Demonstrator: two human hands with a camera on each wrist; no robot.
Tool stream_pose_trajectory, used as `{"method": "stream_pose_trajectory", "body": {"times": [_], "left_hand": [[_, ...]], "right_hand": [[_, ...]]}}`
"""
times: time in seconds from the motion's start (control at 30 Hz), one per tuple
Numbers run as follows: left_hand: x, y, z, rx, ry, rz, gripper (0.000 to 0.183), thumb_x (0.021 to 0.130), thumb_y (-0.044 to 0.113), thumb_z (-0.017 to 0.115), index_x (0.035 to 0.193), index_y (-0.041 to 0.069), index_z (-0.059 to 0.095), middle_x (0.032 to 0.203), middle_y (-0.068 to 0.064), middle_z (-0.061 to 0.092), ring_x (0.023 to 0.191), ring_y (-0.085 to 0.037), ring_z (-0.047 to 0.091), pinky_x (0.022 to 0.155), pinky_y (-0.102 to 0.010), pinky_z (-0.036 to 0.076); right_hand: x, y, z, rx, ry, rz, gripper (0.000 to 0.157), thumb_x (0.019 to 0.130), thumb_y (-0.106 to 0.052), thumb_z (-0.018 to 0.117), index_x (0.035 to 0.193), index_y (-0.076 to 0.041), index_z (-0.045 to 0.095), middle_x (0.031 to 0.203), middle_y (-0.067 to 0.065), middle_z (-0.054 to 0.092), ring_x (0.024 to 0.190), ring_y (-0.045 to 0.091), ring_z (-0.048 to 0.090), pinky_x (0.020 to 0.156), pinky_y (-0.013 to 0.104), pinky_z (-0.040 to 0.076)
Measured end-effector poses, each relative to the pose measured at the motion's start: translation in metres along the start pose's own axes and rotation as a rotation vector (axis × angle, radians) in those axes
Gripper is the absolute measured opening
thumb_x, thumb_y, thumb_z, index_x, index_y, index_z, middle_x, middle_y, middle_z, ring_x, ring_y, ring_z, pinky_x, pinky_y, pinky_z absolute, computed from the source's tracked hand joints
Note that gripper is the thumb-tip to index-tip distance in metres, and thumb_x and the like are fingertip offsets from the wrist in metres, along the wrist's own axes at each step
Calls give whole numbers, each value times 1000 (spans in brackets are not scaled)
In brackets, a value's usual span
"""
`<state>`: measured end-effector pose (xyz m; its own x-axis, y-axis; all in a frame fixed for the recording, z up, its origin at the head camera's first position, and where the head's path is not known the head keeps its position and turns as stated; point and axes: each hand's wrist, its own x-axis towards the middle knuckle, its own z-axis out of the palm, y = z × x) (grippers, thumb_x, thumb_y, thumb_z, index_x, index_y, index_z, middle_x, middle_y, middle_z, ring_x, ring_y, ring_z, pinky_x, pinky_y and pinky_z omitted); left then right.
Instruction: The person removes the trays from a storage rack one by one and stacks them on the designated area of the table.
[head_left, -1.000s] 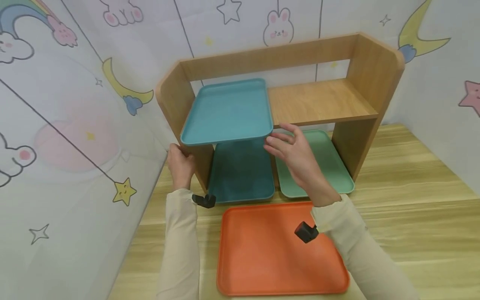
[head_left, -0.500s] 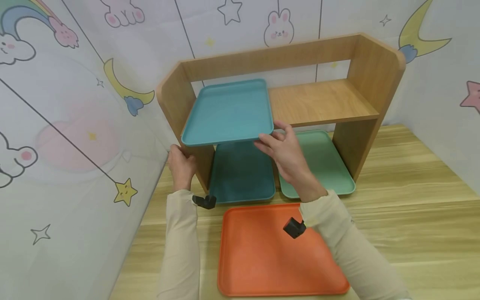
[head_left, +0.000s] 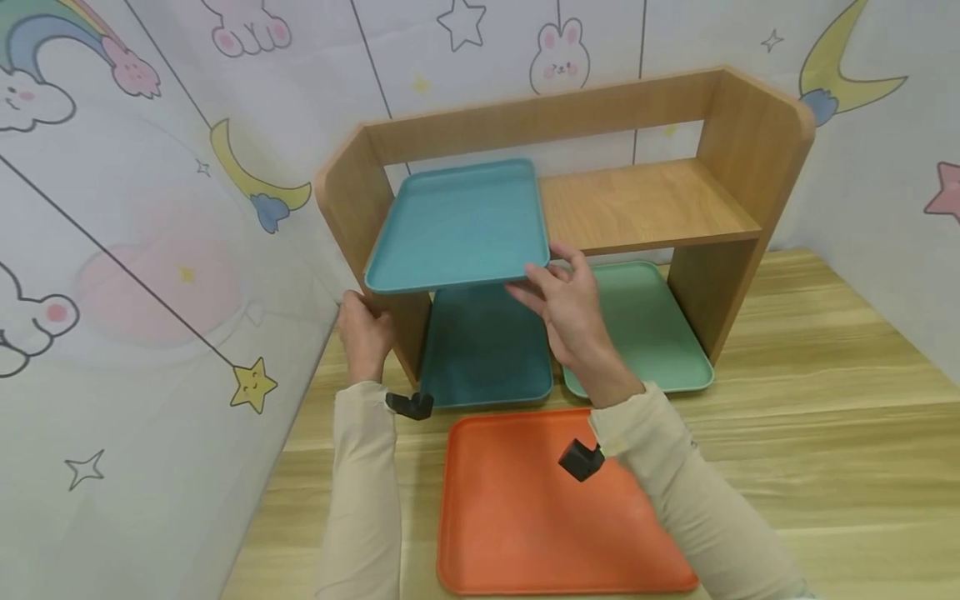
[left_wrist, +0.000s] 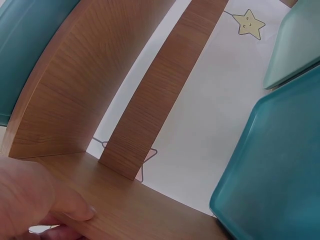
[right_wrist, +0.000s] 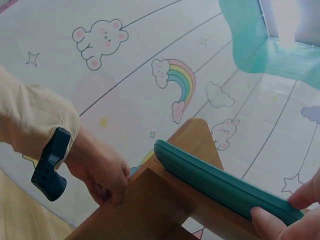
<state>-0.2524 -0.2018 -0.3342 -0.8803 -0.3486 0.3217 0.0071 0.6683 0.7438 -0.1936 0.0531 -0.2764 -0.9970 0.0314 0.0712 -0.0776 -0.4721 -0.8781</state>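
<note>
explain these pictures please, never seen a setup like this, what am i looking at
There's no machine: these are a person's bare hands. The widest picture comes from a camera on the head; the other two come from one on each wrist. The left hand grips the left side panel of a wooden shelf unit. The right hand pinches the front right corner of a blue tray, which lies on the upper board and juts past its front edge. Under that board sit a teal tray, left, and a mint green tray, right. An orange tray lies in front, on the wood-grain table.
</note>
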Motion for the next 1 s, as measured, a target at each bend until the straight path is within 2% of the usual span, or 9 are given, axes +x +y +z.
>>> {"method": "stream_pose_trajectory", "body": {"times": [0.2, 0.6, 0.77, 1.0], "left_hand": [[0, 0, 1, 1, -3, -3, 15, 84, 0, 51, 97, -4, 45, 92, -19, 48, 89, -35, 46, 83, -48, 37], [2, 0, 1, 15, -6, -16, 13, 82, -1, 49, 95, -3, 45, 91, -19, 49, 87, -35, 47, 83, -48, 38], [3, -1, 0, 34, -18, -23, 13, 82, 0, 49, 94, -3, 45, 90, -19, 49, 86, -35, 47, 83, -49, 39], [5, -3, -2, 41, -52, -44, 20, 83, 11, 53, 97, -2, 46, 90, -16, 48, 83, -31, 46, 76, -43, 40]], "right_hand": [[-2, 0, -3, 51, 2, -10, 55, 96, 0, 49, 146, -9, 27, 113, 9, 42, 96, 20, 58, 89, 36, 53], [-10, -2, -10, 97, -2, -25, 54, 95, 1, 49, 145, -9, 31, 112, 9, 44, 78, 15, 56, 90, 38, 52], [-17, -4, -16, 126, 2, -18, 54, 95, 1, 50, 145, -11, 33, 98, 7, 48, 75, 15, 60, 90, 38, 52], [-26, -9, -27, 179, 5, -3, 56, 94, 2, 50, 147, -10, 34, 83, 6, 51, 72, 16, 63, 88, 38, 53]]}}
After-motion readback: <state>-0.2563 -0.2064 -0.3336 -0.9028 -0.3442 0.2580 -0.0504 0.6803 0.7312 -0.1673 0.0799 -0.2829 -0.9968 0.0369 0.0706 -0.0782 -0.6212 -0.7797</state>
